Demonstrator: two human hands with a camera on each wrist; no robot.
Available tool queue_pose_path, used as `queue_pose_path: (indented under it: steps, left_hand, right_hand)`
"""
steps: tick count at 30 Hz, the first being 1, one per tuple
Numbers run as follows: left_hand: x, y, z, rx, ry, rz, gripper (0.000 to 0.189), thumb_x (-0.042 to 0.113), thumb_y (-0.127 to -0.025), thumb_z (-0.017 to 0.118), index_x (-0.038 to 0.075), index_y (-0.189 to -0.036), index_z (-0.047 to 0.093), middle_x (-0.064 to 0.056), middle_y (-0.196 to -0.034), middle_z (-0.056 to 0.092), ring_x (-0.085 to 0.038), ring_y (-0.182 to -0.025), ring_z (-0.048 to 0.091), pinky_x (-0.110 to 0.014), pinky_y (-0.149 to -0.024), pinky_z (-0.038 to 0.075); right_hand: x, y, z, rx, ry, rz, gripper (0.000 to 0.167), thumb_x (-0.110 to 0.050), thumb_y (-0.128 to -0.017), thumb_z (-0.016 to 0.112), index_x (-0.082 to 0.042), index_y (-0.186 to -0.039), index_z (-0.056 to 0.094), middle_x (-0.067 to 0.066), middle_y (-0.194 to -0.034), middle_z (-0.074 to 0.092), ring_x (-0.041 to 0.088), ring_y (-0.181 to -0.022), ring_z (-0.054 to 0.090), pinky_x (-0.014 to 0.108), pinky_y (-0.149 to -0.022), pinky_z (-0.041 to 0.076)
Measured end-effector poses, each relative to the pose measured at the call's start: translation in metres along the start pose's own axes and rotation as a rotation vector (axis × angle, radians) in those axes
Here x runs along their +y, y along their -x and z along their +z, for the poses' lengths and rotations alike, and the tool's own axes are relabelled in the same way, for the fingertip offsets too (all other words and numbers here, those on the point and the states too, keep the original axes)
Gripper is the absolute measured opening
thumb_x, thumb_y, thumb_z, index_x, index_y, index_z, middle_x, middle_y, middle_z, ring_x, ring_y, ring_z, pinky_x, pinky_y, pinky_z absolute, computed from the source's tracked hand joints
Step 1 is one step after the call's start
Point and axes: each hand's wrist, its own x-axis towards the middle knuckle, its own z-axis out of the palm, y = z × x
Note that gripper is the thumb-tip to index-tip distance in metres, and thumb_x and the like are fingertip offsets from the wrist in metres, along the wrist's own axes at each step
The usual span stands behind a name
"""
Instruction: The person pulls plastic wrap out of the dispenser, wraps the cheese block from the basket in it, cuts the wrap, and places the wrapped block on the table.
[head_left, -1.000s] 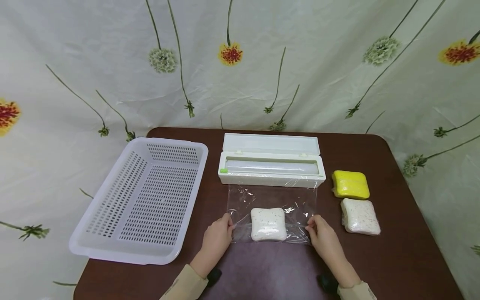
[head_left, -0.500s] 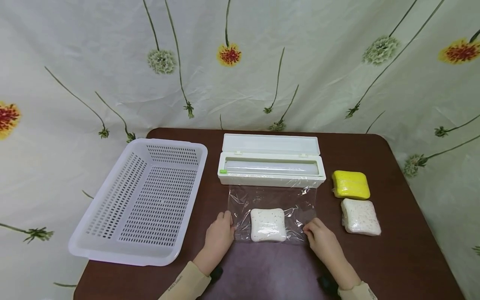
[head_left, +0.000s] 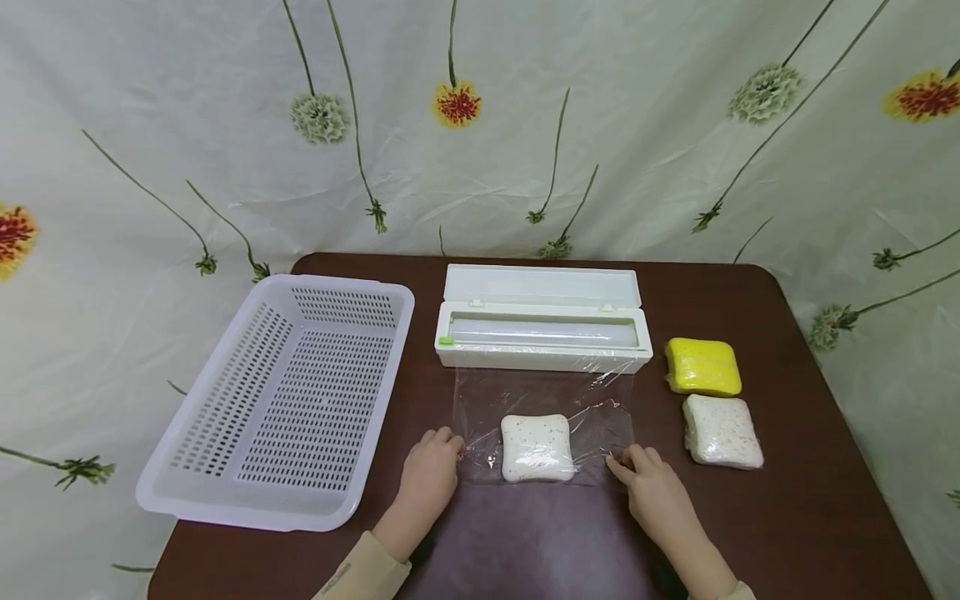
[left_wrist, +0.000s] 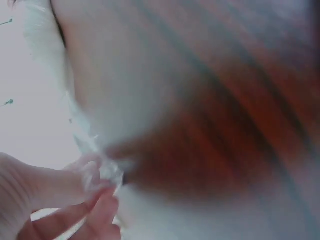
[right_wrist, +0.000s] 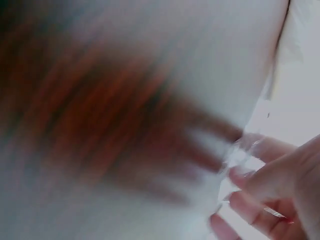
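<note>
A sheet of cling film (head_left: 487,396) runs from the white dispenser box (head_left: 525,357) toward the near side of the table. A white speckled block (head_left: 536,448), square with rounded edges, sits at the sheet's near part, with sheen from film on its surface. My left hand (head_left: 429,475) is at the film's left edge; in the left wrist view its thumb and finger pinch bunched film (left_wrist: 102,175). My right hand (head_left: 660,496) is at the right edge, where the right wrist view shows film (right_wrist: 240,155) between thumb and fingers.
A white perforated basket (head_left: 393,367) stands on the left of the dark table (head_left: 810,500). To the right lie a film-wrapped yellow block (head_left: 702,367) and a wrapped white speckled block (head_left: 722,432). Flower-patterned cloth (head_left: 637,183) hangs behind.
My left hand has shifted slightly left. The right hand first moved inward, then outward and a little nearer. Creases in the film have changed; the block has stayed in place.
</note>
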Motion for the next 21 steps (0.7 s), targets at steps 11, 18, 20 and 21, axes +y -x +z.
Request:
queue_pose_path:
  steps: [11, 18, 20, 21]
  left_hand:
    - [-0.001, 0.017, -0.006, -0.021, -0.069, 0.132, 0.027, 0.003, -0.077, 0.077, 0.009, -0.104, 0.076, -0.01, -0.108, 0.065, -0.026, -0.099, 0.058, -0.04, -0.069, 0.053]
    - [0.003, 0.015, -0.011, 0.054, 0.025, 0.235, 0.02, -0.001, -0.08, 0.074, 0.006, -0.098, 0.075, -0.007, -0.11, 0.068, -0.024, -0.108, 0.063, -0.037, -0.087, 0.056]
    - [0.006, 0.016, -0.014, 0.013, 0.06, 0.27, 0.024, 0.0, -0.081, 0.074, 0.004, -0.105, 0.073, -0.008, -0.115, 0.068, -0.024, -0.112, 0.064, -0.035, -0.092, 0.055]
    - [0.008, 0.017, -0.014, -0.017, 0.077, 0.284, 0.028, 0.0, -0.081, 0.073, 0.003, -0.11, 0.072, -0.009, -0.119, 0.068, -0.024, -0.114, 0.064, -0.035, -0.094, 0.054]
  right_hand:
    - [-0.004, 0.005, -0.008, 0.071, -0.038, 0.038, 0.042, 0.009, -0.067, 0.074, 0.0, -0.109, 0.074, 0.01, -0.097, 0.062, 0.026, -0.082, 0.057, 0.038, -0.061, 0.047]
    - [-0.011, 0.006, -0.013, 0.144, -0.139, -0.025, 0.038, 0.009, -0.065, 0.08, 0.003, -0.102, 0.074, 0.011, -0.099, 0.069, 0.026, -0.087, 0.066, 0.037, -0.072, 0.057]
    - [-0.016, 0.008, -0.012, 0.132, -0.164, -0.031, 0.039, 0.006, -0.065, 0.083, 0.002, -0.103, 0.074, 0.011, -0.102, 0.07, 0.026, -0.092, 0.068, 0.037, -0.077, 0.058]
    - [-0.019, 0.009, -0.011, 0.12, -0.171, -0.027, 0.04, 0.005, -0.065, 0.084, 0.002, -0.104, 0.074, 0.011, -0.105, 0.071, 0.026, -0.095, 0.069, 0.037, -0.078, 0.058]
